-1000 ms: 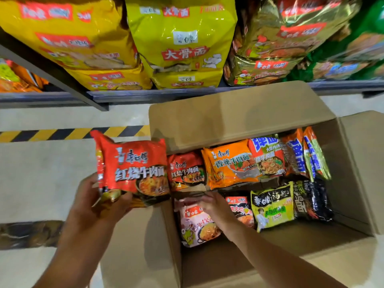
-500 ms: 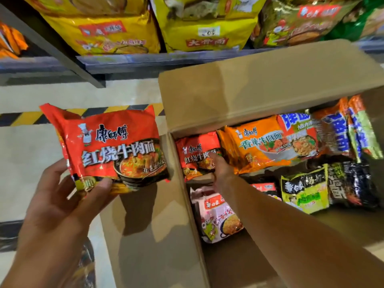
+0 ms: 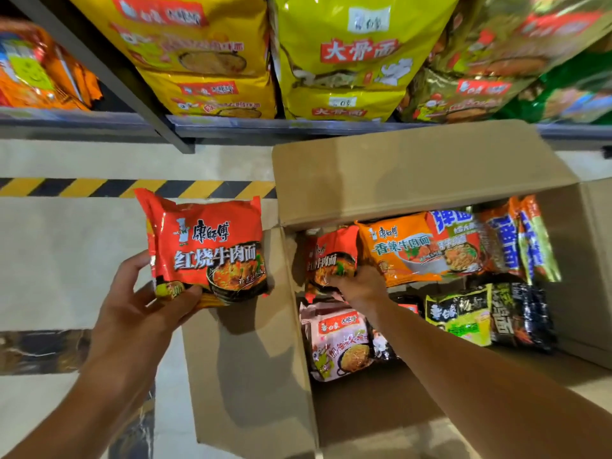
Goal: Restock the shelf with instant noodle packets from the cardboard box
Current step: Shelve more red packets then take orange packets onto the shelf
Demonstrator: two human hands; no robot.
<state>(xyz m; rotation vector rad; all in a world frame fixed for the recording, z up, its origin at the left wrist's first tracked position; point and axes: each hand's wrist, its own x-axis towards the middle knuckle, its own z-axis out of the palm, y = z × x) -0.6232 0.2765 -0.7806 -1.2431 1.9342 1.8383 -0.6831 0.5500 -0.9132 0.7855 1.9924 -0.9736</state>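
Left hand: my left hand (image 3: 139,313) grips a red braised-beef noodle packet (image 3: 208,250) by its lower left corner, thumb across the front and fingers behind, holding it up over the floor just left of the box.
Right hand: my right hand (image 3: 359,286) reaches into the cardboard box (image 3: 251,376) and its fingers curl over the lower edge of a second red noodle packet (image 3: 331,256), which stands at the left end of the far row.
Box contents, far row: beside that red packet leans an orange spicy-beef packet (image 3: 397,250), then a red and green packet (image 3: 460,243), then blue-lettered orange packets (image 3: 506,240) standing on edge against the right wall.
Box contents, near row: a pink packet (image 3: 341,346) lies under my right forearm, a green and black packet (image 3: 460,316) sits to its right, and a black packet (image 3: 520,313) is just beside that.
Box flaps: the far flap (image 3: 414,173) stands open and tilts toward the shelf.
Shelf: the grey shelf (image 3: 231,122) ahead carries big yellow multipacks (image 3: 205,44), a lime-yellow multipack (image 3: 351,48), olive-gold multipacks (image 3: 496,61) and green bags (image 3: 576,87) at the far right.
Floor: a yellow and black hazard stripe (image 3: 99,188) runs along the pale floor between shelf and box.
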